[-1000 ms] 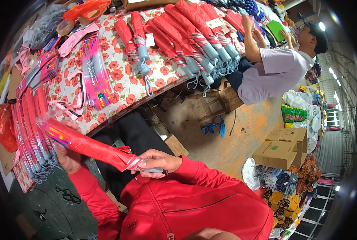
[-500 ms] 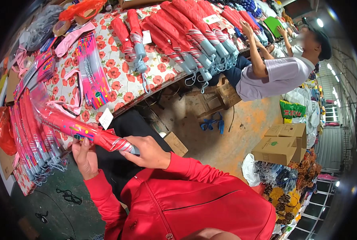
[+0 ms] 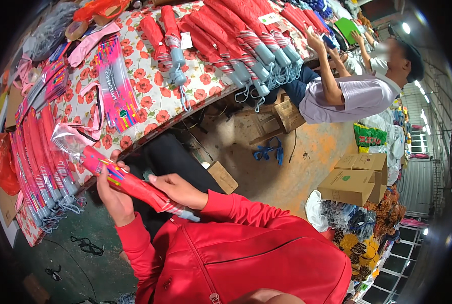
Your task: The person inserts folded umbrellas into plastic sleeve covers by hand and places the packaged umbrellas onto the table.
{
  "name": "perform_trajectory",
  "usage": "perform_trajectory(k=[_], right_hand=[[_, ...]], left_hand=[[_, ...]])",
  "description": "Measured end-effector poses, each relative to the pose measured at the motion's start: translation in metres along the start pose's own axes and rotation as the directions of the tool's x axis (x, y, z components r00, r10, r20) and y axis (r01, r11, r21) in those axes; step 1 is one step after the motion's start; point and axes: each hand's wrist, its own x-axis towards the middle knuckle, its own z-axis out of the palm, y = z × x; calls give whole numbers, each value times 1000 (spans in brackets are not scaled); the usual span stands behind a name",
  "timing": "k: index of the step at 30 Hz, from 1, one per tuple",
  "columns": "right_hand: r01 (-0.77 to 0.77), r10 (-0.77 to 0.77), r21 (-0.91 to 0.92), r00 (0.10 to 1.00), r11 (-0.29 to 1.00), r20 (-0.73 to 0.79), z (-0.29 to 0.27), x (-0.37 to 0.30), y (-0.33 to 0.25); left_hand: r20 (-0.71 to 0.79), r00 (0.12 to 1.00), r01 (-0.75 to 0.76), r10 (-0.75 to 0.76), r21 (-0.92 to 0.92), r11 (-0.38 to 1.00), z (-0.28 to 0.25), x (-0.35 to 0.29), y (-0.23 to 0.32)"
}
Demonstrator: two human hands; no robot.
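beside the desk (image 3: 157,104): one red umbrella (image 3: 146,190), long axis slanted upper left to lower right; left hand (image 3: 117,200) gripped its sleeved part, right hand (image 3: 180,191) lay nearer the grey handle (image 3: 189,215), hold unclear.

A folded red umbrella (image 3: 158,198) slants, partly inside a clear printed sleeve (image 3: 67,139).
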Motion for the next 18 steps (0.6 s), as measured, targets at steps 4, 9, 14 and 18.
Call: perform_trajectory(k=[4, 9, 14, 18], right_hand=[[99, -91, 59, 987, 993, -130, 3, 2, -17], [10, 8, 271, 998, 962, -64, -1, 3, -22], [45, -21, 325, 997, 945, -76, 1, 14, -7], [176, -140, 211, 975, 962, -173, 2, 8, -20]], left_hand=[[83, 992, 92, -92, 2, 996, 13, -9, -10], [94, 993, 69, -73, 38, 997, 25, -16, -9], [118, 991, 63, -69, 55, 996, 23, -22, -16], [88, 992, 82, -86, 56, 995, 27, -23, -10]])
